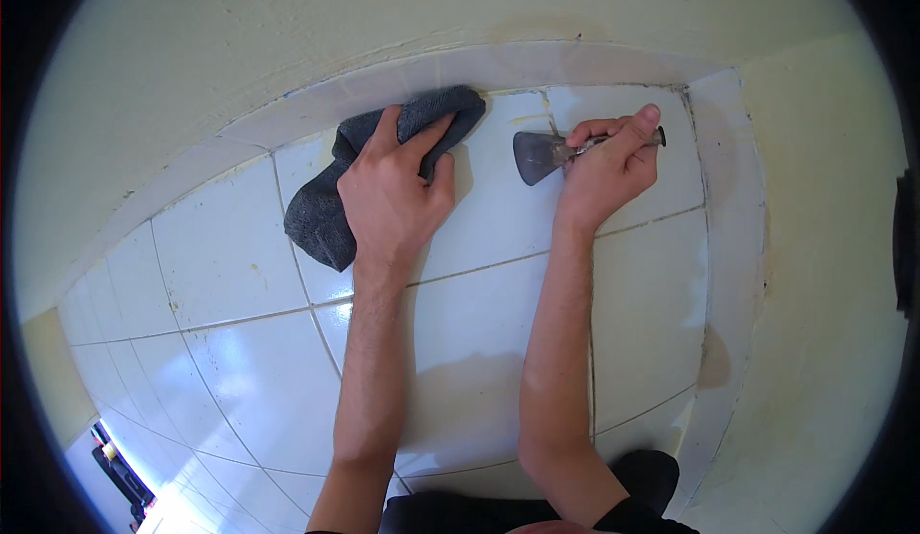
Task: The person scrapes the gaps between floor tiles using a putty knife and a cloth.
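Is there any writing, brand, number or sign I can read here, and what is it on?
None can be read.
Dark grey cloth under the left hand: no lettering visible.
Scraper in the right hand: none visible on the blade; the handle is partly hidden.
White floor tiles: marks only.
Dark items at lower left: too small and blurred.

Room corner (pixel 739 68), interior; whether home or business cannot be told. The floor (pixel 479 333) is laid in white glazed tiles (pixel 652 280), the joints (pixel 479 269) darkened in places. The walls (pixel 824 247) are finished in cream paint and edged at the base by a pale skirting (pixel 613 63), brown-stained in parts. Bright light (pixel 172 510) is reflected at lower left.
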### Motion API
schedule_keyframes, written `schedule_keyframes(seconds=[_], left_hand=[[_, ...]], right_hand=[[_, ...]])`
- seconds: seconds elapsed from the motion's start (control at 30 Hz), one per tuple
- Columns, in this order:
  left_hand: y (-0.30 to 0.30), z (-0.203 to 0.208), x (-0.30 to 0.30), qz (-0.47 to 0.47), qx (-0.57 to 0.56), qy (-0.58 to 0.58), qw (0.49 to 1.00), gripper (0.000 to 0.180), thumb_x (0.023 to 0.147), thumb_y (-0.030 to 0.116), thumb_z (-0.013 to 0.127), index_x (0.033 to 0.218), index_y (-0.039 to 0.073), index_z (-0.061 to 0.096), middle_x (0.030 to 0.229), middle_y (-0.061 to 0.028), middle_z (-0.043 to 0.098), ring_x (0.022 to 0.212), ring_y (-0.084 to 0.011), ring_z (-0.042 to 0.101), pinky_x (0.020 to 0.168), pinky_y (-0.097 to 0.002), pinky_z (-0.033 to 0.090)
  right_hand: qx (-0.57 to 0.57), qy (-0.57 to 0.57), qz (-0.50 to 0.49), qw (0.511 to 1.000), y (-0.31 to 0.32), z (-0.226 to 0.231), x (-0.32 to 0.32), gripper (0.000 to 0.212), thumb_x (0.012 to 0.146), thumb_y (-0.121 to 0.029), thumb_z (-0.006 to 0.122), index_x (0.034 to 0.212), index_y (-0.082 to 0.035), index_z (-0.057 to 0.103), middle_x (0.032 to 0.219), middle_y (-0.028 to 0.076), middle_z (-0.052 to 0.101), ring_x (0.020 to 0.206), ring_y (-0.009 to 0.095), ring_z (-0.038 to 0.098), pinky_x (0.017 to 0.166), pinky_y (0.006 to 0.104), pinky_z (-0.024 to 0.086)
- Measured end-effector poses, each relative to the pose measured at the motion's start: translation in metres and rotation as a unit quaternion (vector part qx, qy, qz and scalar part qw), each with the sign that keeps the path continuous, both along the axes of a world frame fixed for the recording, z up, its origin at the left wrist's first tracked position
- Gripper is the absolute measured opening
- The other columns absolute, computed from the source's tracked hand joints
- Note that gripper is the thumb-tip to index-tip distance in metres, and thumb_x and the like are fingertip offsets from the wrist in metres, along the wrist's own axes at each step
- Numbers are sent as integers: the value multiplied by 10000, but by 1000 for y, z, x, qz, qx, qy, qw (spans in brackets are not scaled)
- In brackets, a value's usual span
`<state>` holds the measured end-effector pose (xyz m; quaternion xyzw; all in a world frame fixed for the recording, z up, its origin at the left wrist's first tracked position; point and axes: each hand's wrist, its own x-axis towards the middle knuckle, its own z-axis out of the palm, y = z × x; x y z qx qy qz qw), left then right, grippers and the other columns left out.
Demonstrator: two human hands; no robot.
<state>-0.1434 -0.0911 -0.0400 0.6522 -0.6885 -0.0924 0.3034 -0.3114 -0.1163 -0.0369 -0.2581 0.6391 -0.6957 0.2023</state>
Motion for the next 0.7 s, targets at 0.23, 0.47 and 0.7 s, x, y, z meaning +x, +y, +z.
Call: schedule_keyframes(seconds=[0.23, 0.47, 0.7], left_hand=[[1, 0, 1, -3, 0, -2, 1000, 396, 754, 197, 682, 1135, 242, 779, 1321, -269, 614, 816, -363, 729, 827, -405, 582], [1, 1, 2, 1, 3, -2, 1000, 392, 754, 200, 683, 1133, 241, 779, 1314, -264, 620, 847, -364, 726, 824, -402, 584], [1, 0, 2, -6, -17, -10, 1000, 385, 758, 187, 681, 1127, 233, 780, 1308, -258, 623, 852, -367, 724, 827, -399, 582]], right_hand=[[0, -3, 5, 1000, 2, -1, 1, 529, 1096, -419, 421, 690, -79, 412, 498, 49, 541, 478, 108, 471, 509, 268, 377], [-5, 16, 22, 1000, 1, -4, 2, 548, 1098, -415, 414, 683, -61, 460, 498, 47, 554, 484, 111, 480, 519, 269, 387], [-4, 39, 40, 998, -1, -7, 1, 577, 1103, -416, 394, 659, -56, 470, 492, 44, 554, 496, 116, 490, 535, 274, 393]])
